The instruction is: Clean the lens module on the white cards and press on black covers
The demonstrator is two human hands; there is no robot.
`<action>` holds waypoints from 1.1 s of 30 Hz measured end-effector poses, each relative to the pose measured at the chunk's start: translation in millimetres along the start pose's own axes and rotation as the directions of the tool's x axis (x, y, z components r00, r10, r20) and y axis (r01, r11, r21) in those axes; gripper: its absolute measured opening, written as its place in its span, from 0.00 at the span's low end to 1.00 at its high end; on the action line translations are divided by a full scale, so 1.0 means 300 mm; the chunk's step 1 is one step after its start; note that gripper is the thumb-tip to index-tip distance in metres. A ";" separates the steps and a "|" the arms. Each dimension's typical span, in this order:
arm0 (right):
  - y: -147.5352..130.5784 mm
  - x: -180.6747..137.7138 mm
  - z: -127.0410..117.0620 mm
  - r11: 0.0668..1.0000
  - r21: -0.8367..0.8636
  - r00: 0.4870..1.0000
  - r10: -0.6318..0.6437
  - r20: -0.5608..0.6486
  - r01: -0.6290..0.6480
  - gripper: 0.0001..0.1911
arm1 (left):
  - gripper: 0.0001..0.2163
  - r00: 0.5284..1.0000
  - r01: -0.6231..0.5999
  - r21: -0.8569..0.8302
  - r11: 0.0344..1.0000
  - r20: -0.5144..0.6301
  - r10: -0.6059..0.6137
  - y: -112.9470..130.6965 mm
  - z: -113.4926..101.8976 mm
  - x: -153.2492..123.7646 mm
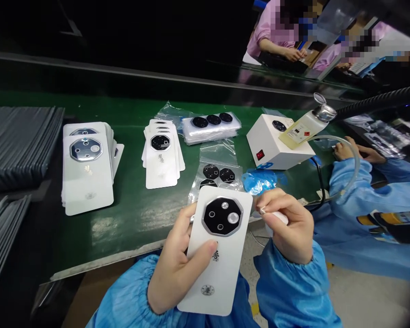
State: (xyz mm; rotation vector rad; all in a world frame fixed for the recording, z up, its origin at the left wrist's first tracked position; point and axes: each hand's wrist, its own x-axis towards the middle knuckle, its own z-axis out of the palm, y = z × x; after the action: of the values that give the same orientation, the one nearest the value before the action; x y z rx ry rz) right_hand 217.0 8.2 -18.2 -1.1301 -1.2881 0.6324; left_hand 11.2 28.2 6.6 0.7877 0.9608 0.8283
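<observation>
My left hand (182, 259) grips a white phone back cover (208, 269) with a black octagonal camera panel near its top. The thumb lies across the printed mark, and the fingers pass behind the cover. Just off the cover's right edge, my right hand (289, 225) is pinched on a small white piece (279, 217) with a pointed tip; its kind is unclear. Beyond the held cover lies a clear plastic bag (200, 175) with several black octagonal panels (227, 175) in it. A crumpled blue film (259, 181) rests near my right fingers.
Two stacks of white covers (89, 182) (161, 171) stand on the green bench (133, 214). A wrapped bundle (210, 132), a white box (269, 146) and a pump bottle (305, 130) sit farther back. Grey trays (17, 150) are at left. A co-worker's blue sleeve (345, 177) is at right.
</observation>
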 end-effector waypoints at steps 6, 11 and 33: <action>-0.109 -0.023 0.054 0.948 -0.238 0.976 -0.195 0.092 0.212 0.15 | 0.20 0.999 -0.052 0.063 0.997 -0.009 0.053 -0.017 -0.001 0.003; -0.156 -0.012 0.130 0.870 -0.353 0.938 -0.299 0.175 0.343 0.20 | 0.20 0.987 -0.163 0.167 0.972 0.026 0.161 -0.038 -0.020 0.017; -0.093 -0.001 0.241 0.808 -0.506 0.953 -0.264 0.148 0.302 0.19 | 0.23 0.826 -0.511 0.618 0.598 0.160 0.540 -0.092 -0.037 0.042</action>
State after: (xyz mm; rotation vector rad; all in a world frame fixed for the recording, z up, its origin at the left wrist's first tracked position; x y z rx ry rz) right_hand 142.4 18.8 -0.5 -1.3203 -1.7143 0.0861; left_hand 11.9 28.4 -25.8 1.7309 1.0775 1.0364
